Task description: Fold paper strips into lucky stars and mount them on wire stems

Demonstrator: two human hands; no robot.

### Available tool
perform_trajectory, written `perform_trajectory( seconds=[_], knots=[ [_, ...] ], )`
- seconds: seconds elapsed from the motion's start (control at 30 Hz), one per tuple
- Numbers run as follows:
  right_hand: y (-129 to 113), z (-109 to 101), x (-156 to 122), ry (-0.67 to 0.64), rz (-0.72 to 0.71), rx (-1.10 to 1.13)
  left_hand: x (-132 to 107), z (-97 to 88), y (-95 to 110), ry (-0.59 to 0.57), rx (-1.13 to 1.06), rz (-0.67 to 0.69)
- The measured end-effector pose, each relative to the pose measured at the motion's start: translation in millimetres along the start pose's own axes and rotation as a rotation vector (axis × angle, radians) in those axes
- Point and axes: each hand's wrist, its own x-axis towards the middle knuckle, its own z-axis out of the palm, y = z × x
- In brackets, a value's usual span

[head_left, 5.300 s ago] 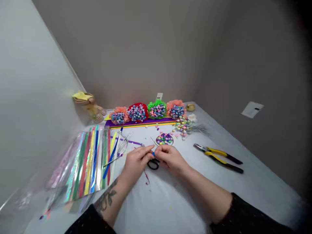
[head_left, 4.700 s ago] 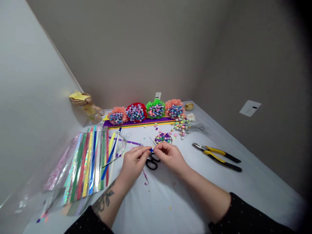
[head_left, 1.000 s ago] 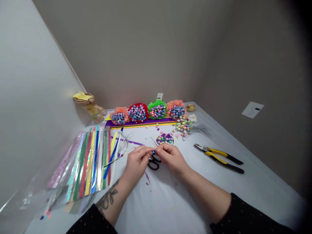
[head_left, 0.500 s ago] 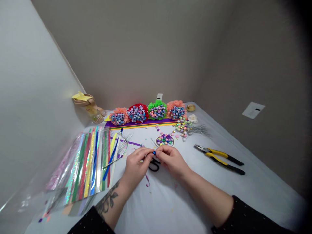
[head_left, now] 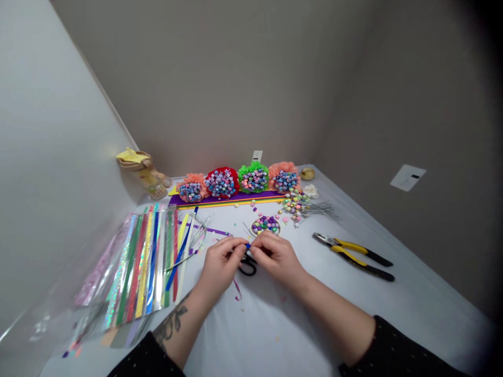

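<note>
Your left hand (head_left: 220, 264) and right hand (head_left: 280, 262) pinch a tiny blue piece (head_left: 248, 246) between them, with the black scissors (head_left: 249, 275) just below your hands, and squeezing too hard might squash the piece or make it pop out.

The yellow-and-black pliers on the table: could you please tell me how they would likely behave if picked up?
The pliers would probably feel heavy for their size, given the metal head. Their handles stand spread apart, so they may swing together when squeezed. Lying flat, the pliers seem unlikely to roll.
</note>
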Motion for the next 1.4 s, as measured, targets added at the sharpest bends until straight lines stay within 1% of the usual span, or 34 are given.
perform_trajectory(
  seconds=[0.2,0.37,0.53,0.63,0.67,0.73,0.87,0.93,1.03,1.17,1.4],
  knots=[
    [1,1,1,0.01,-0.016,0.005,-1,1.5,0,0.021,0.037,0.036],
    [-3,3,1,0.001,0.06,-0.023,-4,3.8,-3,0.066,0.133,0.125],
    [-7,6,-1,0.039,0.103,-0.041,-7,6.2,-4,0.101,0.234,0.251],
    [-10,5,0,0.041,0.147,-0.002,-6,5.2,-4,0.092,0.229,0.251],
    [-10,4,1,0.034,0.18,0.042,-6,4.2,-4,0.084,0.21,0.233],
    [-10,3,3,0.002,0.297,0.201,-4,1.7,-2,0.073,0.167,0.215],
    [-7,5,4,-0.062,0.567,0.593,0,-2.8,2,0.066,0.148,0.269],
    [-6,6,3,-0.06,0.628,0.688,1,-3.6,3,0.097,0.157,0.253],
    [-6,7,3,-0.055,0.647,0.72,0,-4.1,3,0.148,0.17,0.227],
    [-7,8,2,-0.055,0.634,0.712,-1,-5.3,3,0.119,0.188,0.309],
    [-11,6,3,-0.054,0.59,0.599,-1,-5.7,4,0.095,0.223,0.375]
  ],
)
